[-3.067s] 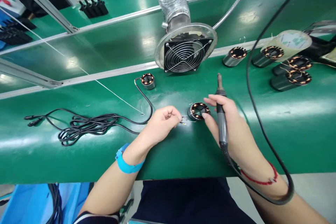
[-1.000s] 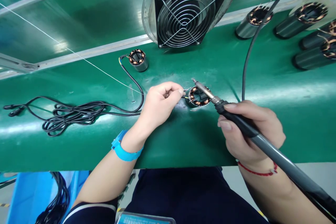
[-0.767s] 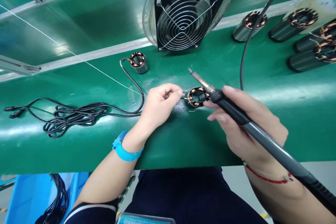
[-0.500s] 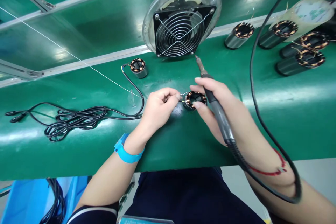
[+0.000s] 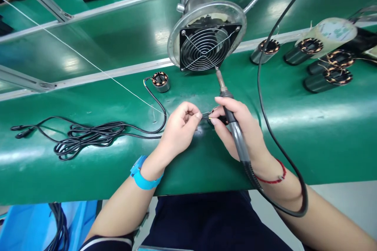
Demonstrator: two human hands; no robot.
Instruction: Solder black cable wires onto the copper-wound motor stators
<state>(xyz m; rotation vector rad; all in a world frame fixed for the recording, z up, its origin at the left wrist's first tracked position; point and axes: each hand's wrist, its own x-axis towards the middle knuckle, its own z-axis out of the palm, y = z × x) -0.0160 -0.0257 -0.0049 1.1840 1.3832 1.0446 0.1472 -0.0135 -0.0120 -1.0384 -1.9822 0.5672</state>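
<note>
My left hand (image 5: 180, 125), with a blue wrist strap, pinches a thin wire lead (image 5: 206, 114) that runs toward a small motor stator. That stator is almost wholly hidden under my right hand (image 5: 239, 129). A soldering iron (image 5: 232, 125) lies gripped in my right hand, its tip pointing away from me toward the fan. The right thumb and forefinger meet the same wire lead beside my left fingertips. A second small stator (image 5: 160, 81) stands further back on the green table (image 5: 88, 102), with a black cable (image 5: 88, 135) attached to it.
A fume-extraction fan (image 5: 206, 45) on a silver duct stands just behind my hands. Several longer stators (image 5: 324, 70) and a tape roll (image 5: 335, 31) lie at the right. A thin solder wire (image 5: 88, 62) crosses the table from the upper left. The iron's cord loops at the right.
The iron's tip left the stator and swung up to point at the fan. My right hand closed over the stator and its fingers came to the wire my left hand pinches.
</note>
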